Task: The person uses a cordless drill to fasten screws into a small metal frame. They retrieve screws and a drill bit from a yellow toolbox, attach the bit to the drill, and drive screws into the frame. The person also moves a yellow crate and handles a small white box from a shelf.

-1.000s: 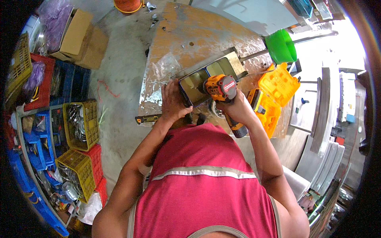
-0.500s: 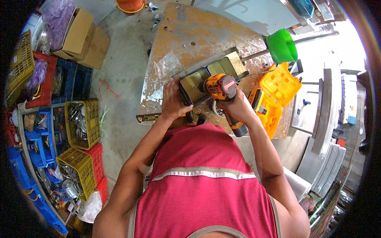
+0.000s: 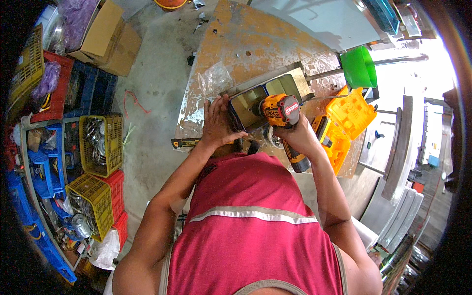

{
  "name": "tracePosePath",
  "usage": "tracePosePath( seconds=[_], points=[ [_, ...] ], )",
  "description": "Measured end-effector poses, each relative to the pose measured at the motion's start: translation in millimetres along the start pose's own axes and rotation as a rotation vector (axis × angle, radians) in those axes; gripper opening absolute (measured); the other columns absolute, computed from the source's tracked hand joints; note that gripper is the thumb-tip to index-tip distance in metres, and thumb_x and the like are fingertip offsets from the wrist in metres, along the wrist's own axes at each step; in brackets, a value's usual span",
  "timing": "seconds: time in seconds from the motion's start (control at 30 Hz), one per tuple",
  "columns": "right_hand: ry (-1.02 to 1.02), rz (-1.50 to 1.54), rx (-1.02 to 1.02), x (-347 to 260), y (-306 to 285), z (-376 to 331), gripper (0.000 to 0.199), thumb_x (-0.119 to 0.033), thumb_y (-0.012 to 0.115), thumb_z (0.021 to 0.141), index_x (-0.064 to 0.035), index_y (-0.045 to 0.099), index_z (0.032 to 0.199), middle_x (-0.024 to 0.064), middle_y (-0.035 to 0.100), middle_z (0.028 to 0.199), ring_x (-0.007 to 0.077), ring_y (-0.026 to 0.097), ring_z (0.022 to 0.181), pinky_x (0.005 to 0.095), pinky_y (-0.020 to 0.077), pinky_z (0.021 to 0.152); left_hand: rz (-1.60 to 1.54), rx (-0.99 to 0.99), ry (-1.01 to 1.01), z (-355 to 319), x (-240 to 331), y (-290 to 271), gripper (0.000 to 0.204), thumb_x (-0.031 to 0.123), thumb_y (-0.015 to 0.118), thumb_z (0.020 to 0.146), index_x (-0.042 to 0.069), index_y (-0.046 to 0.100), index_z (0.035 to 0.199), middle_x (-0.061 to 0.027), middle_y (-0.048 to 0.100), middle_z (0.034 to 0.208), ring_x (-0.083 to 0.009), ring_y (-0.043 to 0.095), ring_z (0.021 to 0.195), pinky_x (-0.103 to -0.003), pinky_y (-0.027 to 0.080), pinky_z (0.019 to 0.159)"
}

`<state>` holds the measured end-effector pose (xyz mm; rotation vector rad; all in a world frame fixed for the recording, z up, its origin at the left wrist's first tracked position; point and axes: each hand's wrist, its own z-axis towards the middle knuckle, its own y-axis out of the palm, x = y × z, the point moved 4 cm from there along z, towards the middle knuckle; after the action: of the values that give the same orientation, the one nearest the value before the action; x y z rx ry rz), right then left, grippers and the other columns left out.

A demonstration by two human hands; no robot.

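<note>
My right hand (image 3: 300, 136) is wrapped round the grip of an orange and black cordless drill (image 3: 279, 109). The drill's front end points down into a long rectangular metal box (image 3: 248, 101) with compartments, hiding its tip and the spot it meets. My left hand (image 3: 219, 122) grips the box's left end, its thumb along the near side and its fingers at the far side. A pale block or plate (image 3: 299, 81) sits at the box's right end. Just left of my left hand, a black and yellow tool (image 3: 184, 143) lies on the worn wooden table (image 3: 231, 42).
An open orange tool case (image 3: 351, 115) lies right of the drill, near a green plastic container (image 3: 358, 68) with a metal bar beside it. Clear plastic (image 3: 215, 78) lies on the table. Yellow crates (image 3: 101, 167) of metal parts and a cardboard box (image 3: 105, 37) line the left.
The whole view has shifted slightly, with the table and box lower and farther right in the picture. Both hands keep their holds, and the drill stays over the box.
</note>
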<state>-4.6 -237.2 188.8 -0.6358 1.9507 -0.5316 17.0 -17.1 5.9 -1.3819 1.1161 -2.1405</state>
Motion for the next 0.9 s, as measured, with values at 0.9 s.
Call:
tracePosePath(
  seconds=[0.9],
  points=[
    [0.007, 0.015, -0.025, 10.0, 8.7, 9.0, 0.043, -0.009, 0.079, 0.078, 0.0015, 0.066, 0.118, 0.0083, 0.073, 0.097, 0.0145, 0.068, 0.079, 0.0336, 0.0578, 0.071, -0.23, -0.025, -0.072, -0.4, -0.2, -2.3, 0.135, 0.046, 0.092, 0.057, 0.0, 0.019, 0.16, -0.0247, 0.039, 0.151, -0.0454, 0.036, 0.142, -0.059, 0.021, 0.124]
  ],
)
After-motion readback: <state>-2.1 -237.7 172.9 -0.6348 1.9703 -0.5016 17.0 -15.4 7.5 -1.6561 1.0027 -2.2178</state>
